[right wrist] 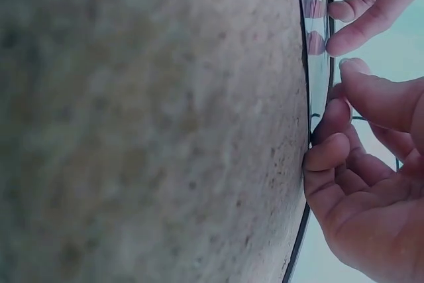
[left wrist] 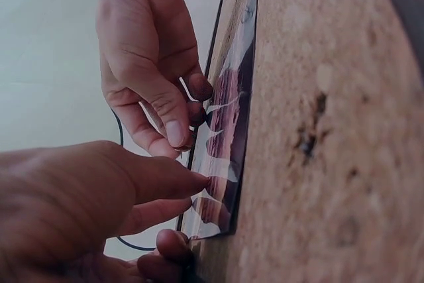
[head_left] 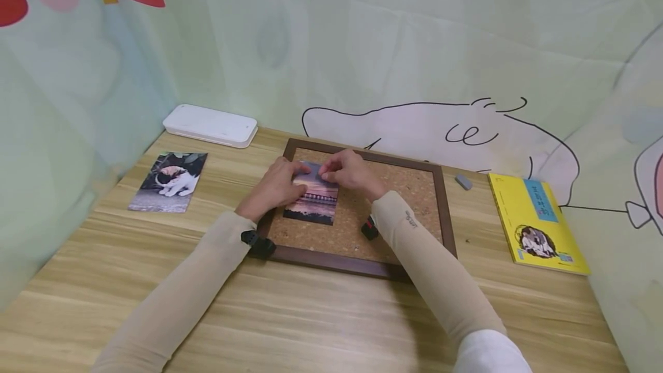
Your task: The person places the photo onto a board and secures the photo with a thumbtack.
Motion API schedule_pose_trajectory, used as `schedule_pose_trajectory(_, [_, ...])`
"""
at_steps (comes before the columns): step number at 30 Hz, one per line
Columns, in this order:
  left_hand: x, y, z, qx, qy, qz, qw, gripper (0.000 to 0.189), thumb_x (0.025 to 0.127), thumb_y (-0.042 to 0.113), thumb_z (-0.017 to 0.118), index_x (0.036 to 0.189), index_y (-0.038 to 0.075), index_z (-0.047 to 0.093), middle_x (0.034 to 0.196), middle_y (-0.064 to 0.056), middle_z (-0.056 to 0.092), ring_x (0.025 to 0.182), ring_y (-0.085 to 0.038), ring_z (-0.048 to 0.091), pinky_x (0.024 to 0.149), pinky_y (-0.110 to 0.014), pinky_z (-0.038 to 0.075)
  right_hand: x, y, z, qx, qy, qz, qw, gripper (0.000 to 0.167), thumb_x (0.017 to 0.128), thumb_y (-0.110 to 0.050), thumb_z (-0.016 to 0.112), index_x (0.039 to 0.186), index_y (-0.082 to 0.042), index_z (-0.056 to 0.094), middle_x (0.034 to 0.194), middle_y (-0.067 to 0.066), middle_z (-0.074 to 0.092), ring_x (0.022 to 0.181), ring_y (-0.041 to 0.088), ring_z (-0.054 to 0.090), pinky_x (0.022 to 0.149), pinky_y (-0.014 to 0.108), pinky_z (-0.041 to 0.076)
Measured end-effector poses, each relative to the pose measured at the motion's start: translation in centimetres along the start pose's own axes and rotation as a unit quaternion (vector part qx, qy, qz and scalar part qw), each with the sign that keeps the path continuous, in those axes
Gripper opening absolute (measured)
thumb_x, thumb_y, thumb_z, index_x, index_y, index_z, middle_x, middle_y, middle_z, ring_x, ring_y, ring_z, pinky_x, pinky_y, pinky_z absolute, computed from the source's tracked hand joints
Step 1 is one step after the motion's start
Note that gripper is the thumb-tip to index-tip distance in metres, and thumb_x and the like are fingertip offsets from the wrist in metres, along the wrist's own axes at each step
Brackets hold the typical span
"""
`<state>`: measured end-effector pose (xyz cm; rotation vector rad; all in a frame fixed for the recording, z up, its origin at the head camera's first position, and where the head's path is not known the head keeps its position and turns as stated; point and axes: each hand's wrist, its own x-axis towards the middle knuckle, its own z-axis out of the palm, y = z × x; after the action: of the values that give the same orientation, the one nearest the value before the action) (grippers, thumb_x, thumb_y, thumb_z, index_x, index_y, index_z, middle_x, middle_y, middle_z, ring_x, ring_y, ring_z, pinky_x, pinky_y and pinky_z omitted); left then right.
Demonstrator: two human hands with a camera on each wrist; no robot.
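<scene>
A sunset photo (head_left: 317,203) lies on the framed cork board (head_left: 357,235), toward its left side. My left hand (head_left: 277,186) rests at the photo's left edge, with extended thumb and fingertips pressing on it. Over the photo's upper right corner, my right hand (head_left: 352,171) has thumb and forefinger brought together. In the left wrist view, the right hand (left wrist: 149,64) seems to pinch a tiny pin-like item (left wrist: 181,149), mostly hidden by the fingertips. The right wrist view shows its other fingers (right wrist: 328,154) curled close to the board.
A cat photo (head_left: 171,183) lies left of the board, below a white flat case (head_left: 209,125). To the right are a small grey block (head_left: 463,182) and a yellow book (head_left: 536,223). A printed cloth (head_left: 393,45) hangs behind the table.
</scene>
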<state>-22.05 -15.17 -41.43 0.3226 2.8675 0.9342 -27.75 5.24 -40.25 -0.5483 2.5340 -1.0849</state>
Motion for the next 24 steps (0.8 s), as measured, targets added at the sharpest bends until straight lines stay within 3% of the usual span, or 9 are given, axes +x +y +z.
schedule_pose_trajectory(12, [0.0,0.08,0.02,-0.001,0.0,-0.001,1.0,0.045,0.097,0.014,0.07,0.14,0.001,0.068,0.135,-0.026,0.061,0.125,-0.038,0.05,0.11,-0.054,0.043,0.46,0.15,0.05,-0.004,-0.016,0.013,0.9998,0.007,0.1,-0.009,0.075,0.103,-0.008,0.082,0.076,-0.005,0.057,0.077,0.012,0.05,0.068,0.024,0.039])
schedule_pose_trajectory(24, [0.07,0.05,0.07,0.001,-0.003,-0.008,1.0,0.046,0.096,0.015,0.07,0.14,0.002,0.068,0.133,-0.025,0.06,0.124,-0.037,0.049,0.109,-0.053,0.043,0.65,0.28,-0.03,-0.008,-0.015,0.022,0.9996,0.008,0.1,-0.01,0.075,0.104,-0.008,0.081,0.073,-0.007,0.055,0.076,0.011,0.049,0.069,0.024,0.038])
